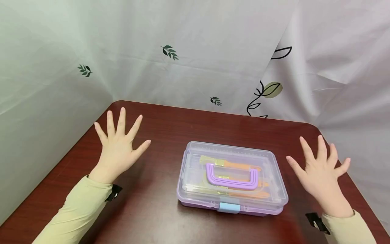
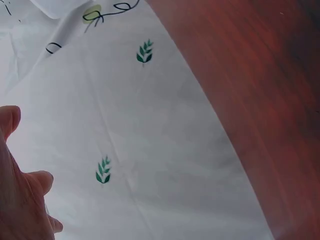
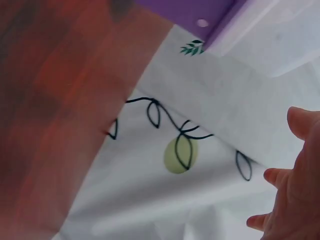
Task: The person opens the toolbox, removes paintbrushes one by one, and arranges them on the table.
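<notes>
A lidded plastic box [image 1: 195, 189] with a clear top and purple base sits on the table, its lid down. On the lid lies a purple handle [image 1: 233, 183], and a light blue latch [image 1: 229, 207] is at the front. Several brushes [image 1: 243, 165] with orange handles and pale bristles show through the lid. Left of the box, my left hand [image 1: 117, 152] is spread wide with nothing in it. To the right of the box, my right hand [image 1: 321, 176] has its fingers splayed and holds nothing. Part of the box's purple side [image 3: 185, 12] appears in the right wrist view.
A dark red-brown wooden table [image 1: 164, 125] with rounded far corners lies under the box. White cloth [image 1: 128, 40] printed with leaves stands around its back and sides. Black straps [image 1: 114, 193] are worn at both wrists, below light sleeves.
</notes>
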`<state>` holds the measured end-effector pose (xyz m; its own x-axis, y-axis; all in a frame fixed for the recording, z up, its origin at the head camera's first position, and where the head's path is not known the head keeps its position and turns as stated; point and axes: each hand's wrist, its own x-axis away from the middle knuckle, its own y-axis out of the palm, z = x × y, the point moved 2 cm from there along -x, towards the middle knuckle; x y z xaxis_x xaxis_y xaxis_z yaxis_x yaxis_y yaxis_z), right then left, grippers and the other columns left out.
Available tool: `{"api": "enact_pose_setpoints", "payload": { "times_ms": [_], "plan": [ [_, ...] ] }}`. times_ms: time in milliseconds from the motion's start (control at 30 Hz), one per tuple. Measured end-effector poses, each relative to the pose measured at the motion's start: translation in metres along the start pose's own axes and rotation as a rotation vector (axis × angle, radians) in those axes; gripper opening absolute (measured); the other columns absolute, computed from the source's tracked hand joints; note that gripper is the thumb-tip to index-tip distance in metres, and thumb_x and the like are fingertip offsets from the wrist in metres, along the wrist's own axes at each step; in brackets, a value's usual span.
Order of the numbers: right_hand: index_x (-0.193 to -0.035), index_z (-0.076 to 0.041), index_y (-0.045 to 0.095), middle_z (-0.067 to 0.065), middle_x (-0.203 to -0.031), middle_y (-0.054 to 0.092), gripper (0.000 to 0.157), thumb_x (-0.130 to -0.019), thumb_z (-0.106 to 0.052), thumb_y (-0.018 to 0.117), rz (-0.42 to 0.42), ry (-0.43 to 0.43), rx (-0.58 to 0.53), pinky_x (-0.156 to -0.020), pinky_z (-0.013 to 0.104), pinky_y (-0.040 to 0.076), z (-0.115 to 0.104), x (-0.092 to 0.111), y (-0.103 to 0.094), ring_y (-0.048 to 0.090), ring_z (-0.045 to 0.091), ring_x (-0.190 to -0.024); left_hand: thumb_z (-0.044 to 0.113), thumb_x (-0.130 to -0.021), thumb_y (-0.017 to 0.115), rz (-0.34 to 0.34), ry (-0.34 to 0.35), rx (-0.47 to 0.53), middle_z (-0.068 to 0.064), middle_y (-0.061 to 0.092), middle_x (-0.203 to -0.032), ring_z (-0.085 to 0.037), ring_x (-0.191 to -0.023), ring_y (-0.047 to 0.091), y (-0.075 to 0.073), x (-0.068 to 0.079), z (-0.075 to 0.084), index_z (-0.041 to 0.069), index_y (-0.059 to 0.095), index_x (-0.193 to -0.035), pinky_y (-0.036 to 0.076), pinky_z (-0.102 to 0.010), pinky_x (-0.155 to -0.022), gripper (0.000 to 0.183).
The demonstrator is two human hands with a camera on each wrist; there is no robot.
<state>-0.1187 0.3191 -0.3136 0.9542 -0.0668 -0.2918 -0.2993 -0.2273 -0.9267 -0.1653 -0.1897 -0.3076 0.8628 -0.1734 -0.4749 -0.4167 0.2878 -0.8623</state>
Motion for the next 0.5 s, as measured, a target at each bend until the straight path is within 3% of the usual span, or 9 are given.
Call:
{"api": "enact_pose_setpoints", "payload": {
  "times_ms": [167,367,500],
  "plan": [
    [-0.151,-0.016,0.02,0.028,-0.154,-0.002,0.072,-0.094,-0.052,0.046,0.042,-0.06,-0.019,-0.093,0.076,-0.016,-0.012,0.0,-0.006,-0.005,0.054,-0.136,0.052,-0.088,0.053,0.033,0.059,0.026,-0.02,0.005,-0.157,-0.044,-0.143,-0.01,-0.005,-0.002,0.011,0.02,0.033,-0.148,-0.011,-0.073,-0.103,0.07],
    [-0.147,-0.017,0.03,0.025,-0.154,0.008,0.068,-0.092,-0.053,0.049,0.11,-0.153,-0.047,-0.097,0.074,-0.011,-0.033,0.006,-0.01,0.001,0.05,-0.137,0.072,-0.089,0.024,0.09,0.171,0.062,-0.021,0.015,-0.155,-0.046,-0.142,-0.001,-0.007,-0.001,0.028,0.02,0.041,-0.143,-0.006,-0.072,-0.105,0.077],
    [-0.143,-0.017,0.036,0.022,-0.152,0.016,0.069,-0.091,-0.061,0.045,0.174,-0.243,-0.073,-0.1,0.071,-0.005,-0.049,0.012,-0.012,0.006,0.047,-0.137,0.072,-0.09,0.022,0.116,0.248,0.101,-0.021,0.023,-0.152,-0.048,-0.14,0.007,-0.008,0.001,0.041,0.02,0.048,-0.139,0.0,-0.071,-0.107,0.077]
  ]
}}
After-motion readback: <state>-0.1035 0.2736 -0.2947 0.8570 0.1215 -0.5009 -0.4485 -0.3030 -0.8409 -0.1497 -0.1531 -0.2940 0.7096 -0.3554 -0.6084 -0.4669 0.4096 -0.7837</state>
